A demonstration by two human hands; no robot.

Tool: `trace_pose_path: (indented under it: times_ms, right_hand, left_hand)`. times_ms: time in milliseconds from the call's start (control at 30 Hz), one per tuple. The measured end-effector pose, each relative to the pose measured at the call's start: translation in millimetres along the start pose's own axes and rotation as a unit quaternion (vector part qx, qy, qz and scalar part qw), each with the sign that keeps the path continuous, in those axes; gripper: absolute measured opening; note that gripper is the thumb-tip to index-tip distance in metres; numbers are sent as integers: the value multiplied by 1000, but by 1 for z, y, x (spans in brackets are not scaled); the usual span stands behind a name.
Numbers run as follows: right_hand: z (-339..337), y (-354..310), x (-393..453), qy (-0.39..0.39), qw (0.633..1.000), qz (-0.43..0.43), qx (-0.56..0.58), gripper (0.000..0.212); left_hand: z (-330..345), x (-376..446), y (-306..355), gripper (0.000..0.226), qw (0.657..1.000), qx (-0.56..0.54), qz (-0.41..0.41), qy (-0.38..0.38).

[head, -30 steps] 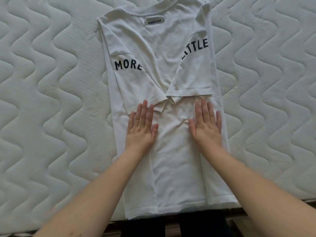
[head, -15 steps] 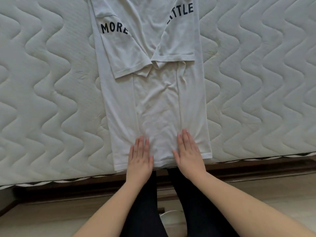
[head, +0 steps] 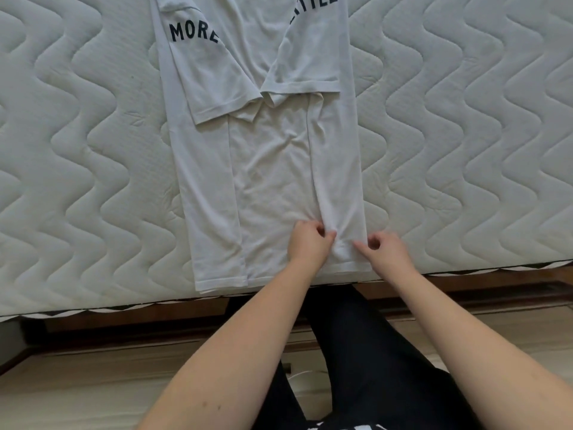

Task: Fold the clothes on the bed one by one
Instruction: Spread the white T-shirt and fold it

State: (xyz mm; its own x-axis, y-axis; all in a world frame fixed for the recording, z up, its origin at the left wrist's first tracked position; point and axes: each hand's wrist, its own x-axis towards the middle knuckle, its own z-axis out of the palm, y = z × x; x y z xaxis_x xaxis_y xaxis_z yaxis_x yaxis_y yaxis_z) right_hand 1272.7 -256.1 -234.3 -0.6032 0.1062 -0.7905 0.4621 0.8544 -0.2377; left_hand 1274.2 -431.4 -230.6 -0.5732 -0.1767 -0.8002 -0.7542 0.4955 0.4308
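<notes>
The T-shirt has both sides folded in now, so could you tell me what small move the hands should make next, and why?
Probably lift the hem and carry it up toward the sleeves. The T-shirt lies as a long strip on the mattress, and the left hand and right hand both pinch the right-side flap near the hem, which suits a fold in half lengthwise.

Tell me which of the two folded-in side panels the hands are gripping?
The right-hand panel: left hand and right hand pinch it near the hem. The panel under MORE lies untouched.

arms (head: 235, 352): bare, sleeveless | legs (head: 366, 361): black trousers
</notes>
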Motion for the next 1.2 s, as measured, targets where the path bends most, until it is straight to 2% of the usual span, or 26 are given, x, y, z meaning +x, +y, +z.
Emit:
trace_pose_path:
  times_ms: [67,167,300,400,500,600,700,800,867,933,1000,1100,1200]
  right_hand:
    - [-3,-3,-5,-15,999,-1,42,32]
    - [3,-3,-13,-27,992,19,123,26]
    - [14,5,-20,-33,996,-11,87,29]
    - [13,4,-24,-58,994,-28,93,30]
    - [10,6,-30,-61,992,17,105,22]
    - [10,8,-30,-49,997,50,34,32]
    - [12,10,-31,-15,999,22,-30,34]
    - [19,19,-38,37,997,-61,17,42]
    - [26,26,-44,31,989,-141,31,62]
    - [34,34,-47,50,966,-244,-63,79]
    - [42,38,-49,106,932,-307,-162,85]
    - [50,37,-50,140,930,-290,-177,79]
    - [49,35,-49,157,936,-270,-162,64]
  left_hand:
    - [3,-2,-3,20,999,-29,-14,-20]
    - [5,-6,-25,17,996,-82,-33,-10]
    - [9,-20,-46,10,992,-114,-34,-28]
    - [13,-28,-52,12,996,-73,-26,-53]
    - [17,-33,-55,6,999,-12,-25,-41]
    - [22,-36,-51,6,999,28,-29,-15]
    - [23,-39,-48,8,999,33,-32,-2]
    - [15,-45,-50,9,1000,15,-23,7]
    - [6,-55,-56,14,1000,3,0,28]
    - [-6,-62,-67,21,998,5,34,50]
    - [-21,-65,-88,22,993,33,70,91]
    - [-52,-62,-131,10,961,104,129,220]
    - [-81,-64,-176,32,943,134,72,296]
